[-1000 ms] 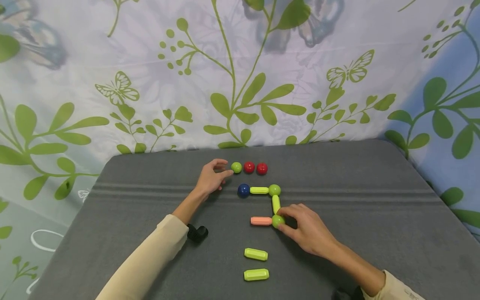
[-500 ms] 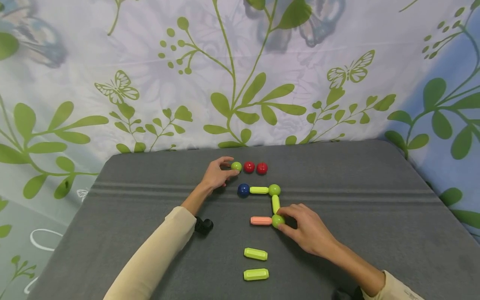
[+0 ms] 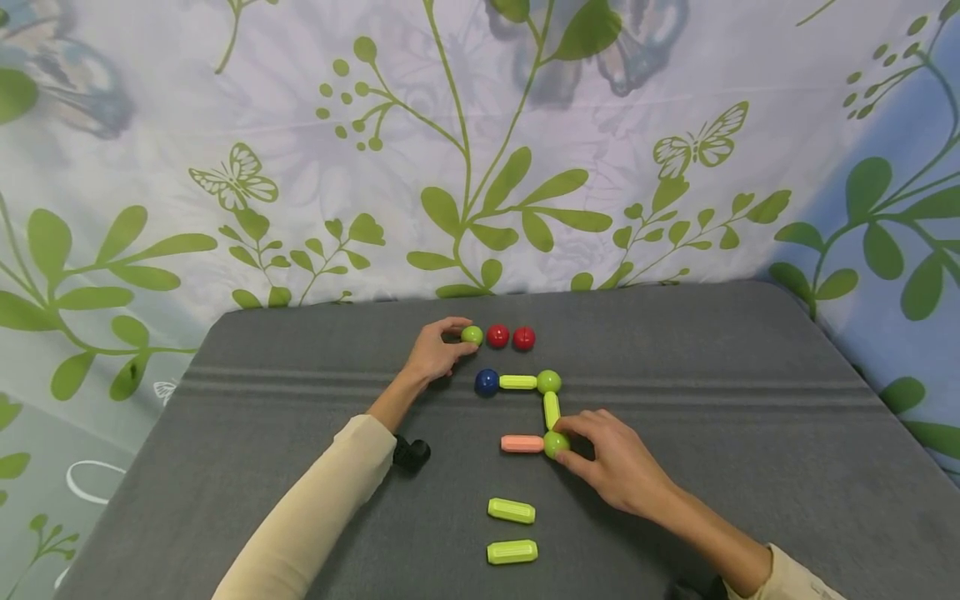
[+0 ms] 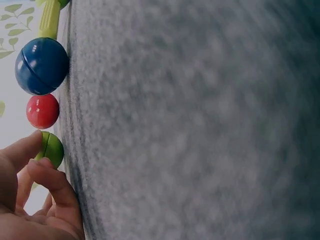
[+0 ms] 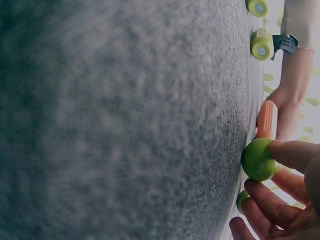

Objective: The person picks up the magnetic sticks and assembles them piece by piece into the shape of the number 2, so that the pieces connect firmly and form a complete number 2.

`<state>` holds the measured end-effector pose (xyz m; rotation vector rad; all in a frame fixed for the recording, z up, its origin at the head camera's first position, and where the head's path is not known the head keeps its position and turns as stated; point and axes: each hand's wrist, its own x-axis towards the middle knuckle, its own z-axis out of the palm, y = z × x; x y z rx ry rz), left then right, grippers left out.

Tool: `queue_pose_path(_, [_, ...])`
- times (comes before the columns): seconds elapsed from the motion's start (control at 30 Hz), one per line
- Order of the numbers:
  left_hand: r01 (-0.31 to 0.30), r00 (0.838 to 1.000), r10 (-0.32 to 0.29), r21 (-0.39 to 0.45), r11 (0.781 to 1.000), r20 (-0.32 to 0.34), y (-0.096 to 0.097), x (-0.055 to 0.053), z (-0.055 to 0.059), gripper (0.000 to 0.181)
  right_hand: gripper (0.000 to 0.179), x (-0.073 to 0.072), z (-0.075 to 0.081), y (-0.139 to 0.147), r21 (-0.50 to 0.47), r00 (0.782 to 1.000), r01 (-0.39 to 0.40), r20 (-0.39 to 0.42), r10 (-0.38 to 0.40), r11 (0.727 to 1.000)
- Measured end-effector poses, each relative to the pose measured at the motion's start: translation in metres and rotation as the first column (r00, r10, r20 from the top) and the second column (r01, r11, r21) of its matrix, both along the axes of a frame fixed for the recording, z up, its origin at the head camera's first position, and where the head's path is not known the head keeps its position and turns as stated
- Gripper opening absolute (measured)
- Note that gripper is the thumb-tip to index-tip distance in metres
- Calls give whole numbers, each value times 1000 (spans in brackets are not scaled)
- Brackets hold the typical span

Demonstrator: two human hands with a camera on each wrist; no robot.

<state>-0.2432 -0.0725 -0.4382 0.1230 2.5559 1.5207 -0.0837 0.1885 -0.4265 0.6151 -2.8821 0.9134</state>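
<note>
My left hand point(image 3: 435, 350) pinches a loose green ball point(image 3: 472, 335) between thumb and fingers at the back of the table; the left wrist view shows the fingertips on the green ball point(image 4: 54, 150). My right hand point(image 3: 618, 458) pinches another green ball point(image 3: 556, 445), the near corner of a joined chain. From that ball a coral rod point(image 3: 522, 443) points left and a yellow-green rod point(image 3: 551, 411) runs back to a further green ball point(image 3: 549, 382). A second yellow-green rod point(image 3: 518, 382) links this one to a blue ball point(image 3: 487, 382).
Two red balls, a nearer-to-hand red ball point(image 3: 498, 336) and another red ball point(image 3: 524, 338), sit right of the loose green one. In front lie two loose yellow-green rods, one rod point(image 3: 512, 511) behind the other rod point(image 3: 512, 552). A patterned cloth point(image 3: 480, 150) hangs behind the grey table point(image 3: 262, 392).
My left hand has moved right to the loose green ball and its thumb and fingers have closed on it. The right hand has kept its place on the chain's near green ball.
</note>
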Motion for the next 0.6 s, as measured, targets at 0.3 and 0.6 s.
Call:
queue_pose_path(0.3, [-7,1000,7,6,1000,-8,2,-1,-2,41,28,1,-1,2,5,1000,7,7,-7,1000])
queue_pose_path(0.6, [8,1000,-8,32,999,0,0,0,-1,40,30,0,0,1,3,1000,10,24,-10,1000])
